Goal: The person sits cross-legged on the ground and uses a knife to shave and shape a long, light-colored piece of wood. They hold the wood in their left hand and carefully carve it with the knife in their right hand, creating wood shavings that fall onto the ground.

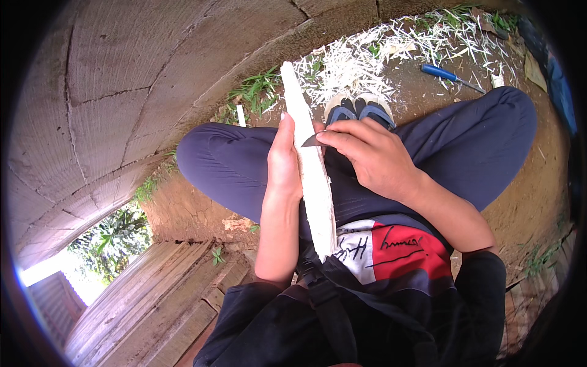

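A long pale piece of wood (315, 189), tapered toward its far end, slants across my lap with its near end against my shirt. My left hand (285, 153) is closed round its middle, thumb along the left side. In my right hand (373, 150) is a knife (312, 140) with a short dark blade. The blade lies against the wood's right side, just beside my left hand's grip. My right fingers wrap the knife's handle and hide most of it. The wood's face looks whittled, with rough fibres along its right edge.
White wood shavings (354, 64) cover the ground beyond my sandals (359, 111). A blue-handled screwdriver-like tool (439, 72) lies beyond my right knee. A wooden plank wall (122, 79) rises on the left, and stacked boards (147, 300) are at lower left.
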{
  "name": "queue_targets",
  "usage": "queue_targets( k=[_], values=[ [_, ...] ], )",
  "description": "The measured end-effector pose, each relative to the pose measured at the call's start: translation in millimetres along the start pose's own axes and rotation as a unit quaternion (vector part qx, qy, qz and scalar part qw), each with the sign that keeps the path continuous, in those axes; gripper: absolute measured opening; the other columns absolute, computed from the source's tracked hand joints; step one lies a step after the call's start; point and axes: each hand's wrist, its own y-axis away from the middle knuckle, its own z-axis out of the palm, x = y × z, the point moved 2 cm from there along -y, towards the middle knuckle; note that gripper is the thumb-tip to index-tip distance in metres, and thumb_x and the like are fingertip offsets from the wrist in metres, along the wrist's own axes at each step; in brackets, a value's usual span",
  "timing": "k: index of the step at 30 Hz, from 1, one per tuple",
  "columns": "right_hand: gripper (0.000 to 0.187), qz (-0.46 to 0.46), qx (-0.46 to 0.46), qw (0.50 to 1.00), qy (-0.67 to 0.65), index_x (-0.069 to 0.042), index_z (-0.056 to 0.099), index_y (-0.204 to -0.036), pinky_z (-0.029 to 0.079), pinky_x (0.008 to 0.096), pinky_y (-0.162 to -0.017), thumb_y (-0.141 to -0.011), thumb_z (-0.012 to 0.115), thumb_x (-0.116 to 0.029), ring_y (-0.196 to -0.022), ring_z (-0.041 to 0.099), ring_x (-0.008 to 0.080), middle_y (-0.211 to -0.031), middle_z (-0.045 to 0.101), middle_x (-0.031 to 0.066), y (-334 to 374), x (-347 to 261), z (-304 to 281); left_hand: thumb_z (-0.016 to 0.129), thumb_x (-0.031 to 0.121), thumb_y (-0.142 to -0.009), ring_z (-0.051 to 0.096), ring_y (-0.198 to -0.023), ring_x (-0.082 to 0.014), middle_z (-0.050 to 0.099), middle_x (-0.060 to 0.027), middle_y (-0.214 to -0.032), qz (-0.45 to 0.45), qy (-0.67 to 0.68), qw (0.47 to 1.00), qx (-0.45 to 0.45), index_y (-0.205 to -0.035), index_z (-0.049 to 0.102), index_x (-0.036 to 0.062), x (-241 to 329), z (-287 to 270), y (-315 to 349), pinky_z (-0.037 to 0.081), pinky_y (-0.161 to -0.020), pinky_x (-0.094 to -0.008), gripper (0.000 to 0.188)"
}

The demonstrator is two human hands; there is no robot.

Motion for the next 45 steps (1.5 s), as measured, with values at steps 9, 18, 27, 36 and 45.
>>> queue_targets(
  k=[9,18,27,36,45],
  values=[
    [0.045,-0.014,-0.01,0.999,0.028,-0.018,0.064,-0.117,0.056,0.0349,-0.069,-0.075,0.058,0.001,-0.091,0.061,0.0254,-0.108,0.062,0.0025,2.1,4.5,-2.5,0.043,0.034,-0.1,0.059,-0.066,-0.0123,0.062,-0.0047,-0.082,0.006,0.043,0.999,-0.005,-0.1,0.056,0.0072,-2.6,3.7,7.8,0.049,-0.056,-0.0258,0.029],
    [0.043,-0.032,-0.016,0.999,0.018,-0.016,0.065,-0.114,0.055,0.033,-0.065,-0.075,0.059,0.0,-0.086,0.061,0.024,-0.105,0.063,0.0011,3.5,0.4,-1.9,0.046,0.027,-0.101,0.059,-0.071,-0.01,0.058,-0.0018,-0.084,0.051,0.031,0.998,0.002,-0.1,0.05,0.0114,-1.2,8.4,10.8,0.05,-0.06,-0.0255,0.017],
    [0.038,-0.006,0.066,0.998,-0.021,-0.01,0.066,-0.112,0.053,0.035,-0.071,-0.076,0.062,0.001,-0.084,0.061,0.0253,-0.105,0.066,0.0054,-4.2,16.0,-0.9,0.045,0.034,-0.1,0.056,-0.06,-0.0109,0.057,-0.0033,-0.076,0.017,-0.024,1.0,-0.007,-0.097,0.048,0.0117,-8.6,12.6,14.6,0.048,-0.054,-0.024,0.022],
    [0.039,-0.04,0.009,0.997,-0.063,-0.004,0.067,-0.108,0.051,0.0342,-0.072,-0.072,0.064,0.01,-0.082,0.061,0.0267,-0.106,0.066,0.0104,-0.4,7.5,-4.1,0.044,0.034,-0.1,0.055,-0.058,-0.0104,0.058,-0.0037,-0.075,0.004,0.027,0.999,0.025,-0.102,0.054,0.0086,-10.7,8.8,11.0,0.046,-0.051,-0.0238,0.027],
    [0.03,-0.019,0.058,0.998,-0.001,-0.007,0.068,-0.105,0.052,0.0364,-0.073,-0.077,0.059,-0.001,-0.081,0.064,0.0274,-0.096,0.069,0.0071,-12.7,14.5,-6.2,0.039,0.03,-0.1,0.05,-0.06,-0.0138,0.054,-0.0046,-0.083,0.012,0.058,0.998,-0.026,-0.107,0.051,0.0083,-17.1,8.4,14.4,0.041,-0.053,-0.0291,0.026]
  ],
)
